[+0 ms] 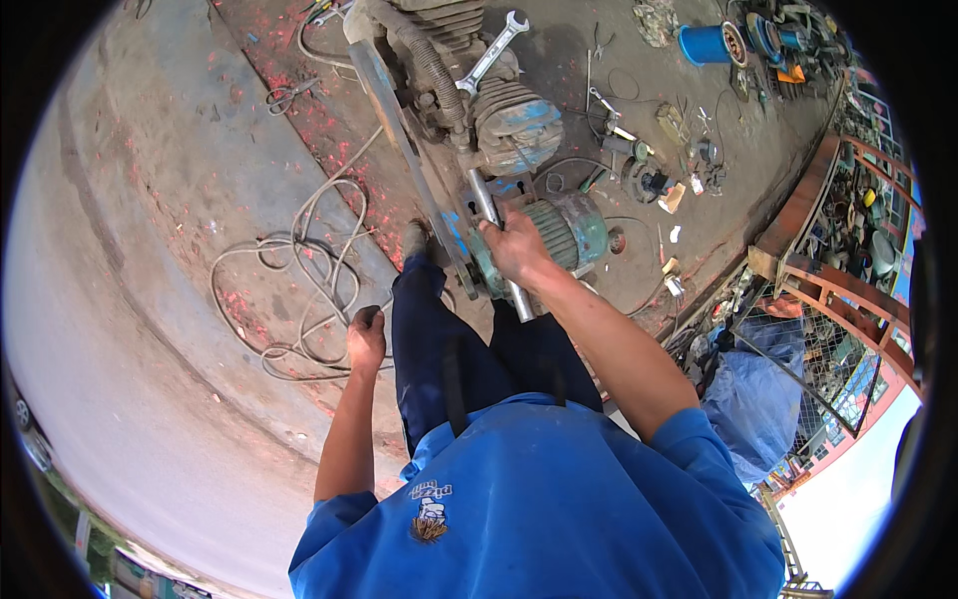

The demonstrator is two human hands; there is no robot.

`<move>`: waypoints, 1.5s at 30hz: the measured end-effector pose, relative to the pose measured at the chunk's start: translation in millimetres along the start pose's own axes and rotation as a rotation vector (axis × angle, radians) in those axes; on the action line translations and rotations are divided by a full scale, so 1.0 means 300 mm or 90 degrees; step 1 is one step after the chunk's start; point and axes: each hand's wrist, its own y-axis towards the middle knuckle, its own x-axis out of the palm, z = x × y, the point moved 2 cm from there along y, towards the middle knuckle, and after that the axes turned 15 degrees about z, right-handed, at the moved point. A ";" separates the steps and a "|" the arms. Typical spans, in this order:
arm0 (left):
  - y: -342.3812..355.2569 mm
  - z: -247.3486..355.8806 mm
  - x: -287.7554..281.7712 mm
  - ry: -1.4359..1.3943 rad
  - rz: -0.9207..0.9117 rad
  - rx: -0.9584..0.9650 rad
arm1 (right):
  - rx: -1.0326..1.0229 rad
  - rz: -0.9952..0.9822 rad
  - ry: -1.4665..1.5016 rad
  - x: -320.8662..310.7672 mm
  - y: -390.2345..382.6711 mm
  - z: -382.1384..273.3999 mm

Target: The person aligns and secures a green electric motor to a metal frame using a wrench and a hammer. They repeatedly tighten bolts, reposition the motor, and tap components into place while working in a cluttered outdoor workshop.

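Note:
My right hand is wrapped around a silver metal pipe, whose lower end sticks out below my fist. The pipe slants across a green finned electric motor, and its upper end reaches toward a dusty compressor pump with finned cylinders. A large open-end wrench rests on top of that pump. Beside my left leg, my left hand hangs with curled, dark-stained fingers, away from the machine. Whether anything is inside those fingers is hidden.
A looped grey hose lies on the floor at left. Loose tools and parts, including a gear-like piece, are scattered at right. Further off are a blue wire spool, a rusty metal frame and a blue tarp.

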 end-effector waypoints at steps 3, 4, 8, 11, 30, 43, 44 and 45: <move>0.002 0.022 -0.006 0.007 -0.015 0.013 | 0.167 -0.128 -0.037 -0.076 -0.034 -0.020; 0.001 0.022 -0.005 0.003 -0.017 0.017 | 0.187 -0.147 -0.041 -0.089 -0.037 -0.016; 0.019 0.058 -0.001 0.050 -0.019 0.044 | 0.160 -0.139 -0.043 -0.139 -0.034 0.010; 0.037 0.142 0.027 0.055 -0.019 0.078 | 0.203 -0.148 -0.071 -0.173 -0.046 -0.004; -0.056 1.117 0.484 -0.647 -0.042 -0.182 | 0.176 -0.061 0.040 -0.548 0.159 0.127; -0.270 1.186 0.542 -0.339 0.241 0.155 | 0.378 -0.134 0.231 -0.654 0.472 0.515; -0.269 1.203 0.537 -0.265 0.265 0.241 | 0.433 -0.132 0.237 -0.638 0.521 0.582; -0.261 1.245 0.533 -0.150 0.295 0.318 | 0.394 -0.176 0.260 -0.606 0.583 0.703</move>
